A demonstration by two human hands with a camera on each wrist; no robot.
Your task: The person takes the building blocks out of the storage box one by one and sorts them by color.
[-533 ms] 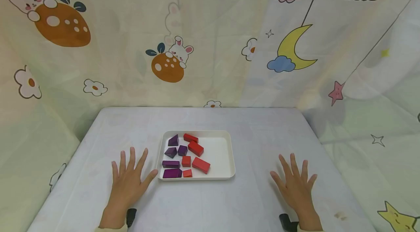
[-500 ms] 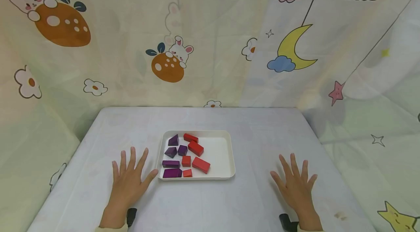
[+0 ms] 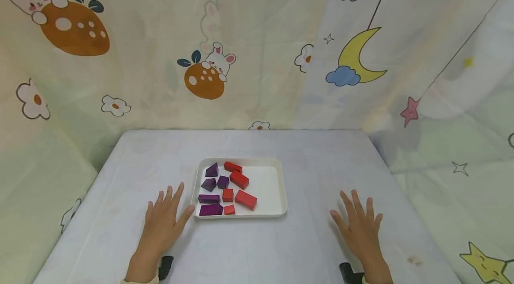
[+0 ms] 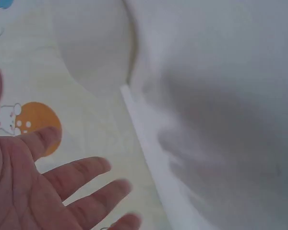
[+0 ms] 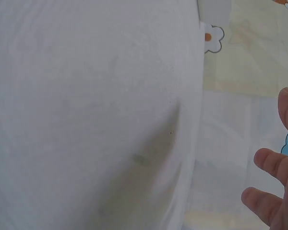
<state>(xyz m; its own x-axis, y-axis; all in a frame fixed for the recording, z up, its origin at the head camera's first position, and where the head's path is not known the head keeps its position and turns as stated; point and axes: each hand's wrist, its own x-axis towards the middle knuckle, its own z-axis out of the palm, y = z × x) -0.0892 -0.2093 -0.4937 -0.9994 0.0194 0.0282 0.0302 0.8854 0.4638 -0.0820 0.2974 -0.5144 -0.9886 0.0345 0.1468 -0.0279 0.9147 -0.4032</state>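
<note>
A white tray lies mid-table in the head view. Purple blocks fill its left side, among them a long purple block and a purple wedge. Several red blocks sit beside them, including a red rectangular block and a small red block. My left hand hovers left of the tray, fingers extended, thumb by the tray's left rim; touching or apart, I cannot tell. Well to the right, my right hand is spread and holds nothing. Both wrist views show bare, extended fingers and no blocks.
A white cloth covers the table. Behind it hangs a curtain printed with rabbits, flowers and a moon. Dark straps show at both wrists. A small brownish stain marks the cloth at the right.
My left hand has shifted slightly right and its fingers have drawn closer together. The right hand's fingers have shifted slightly left. The head view has tilted a little; the blocks stay in place.
</note>
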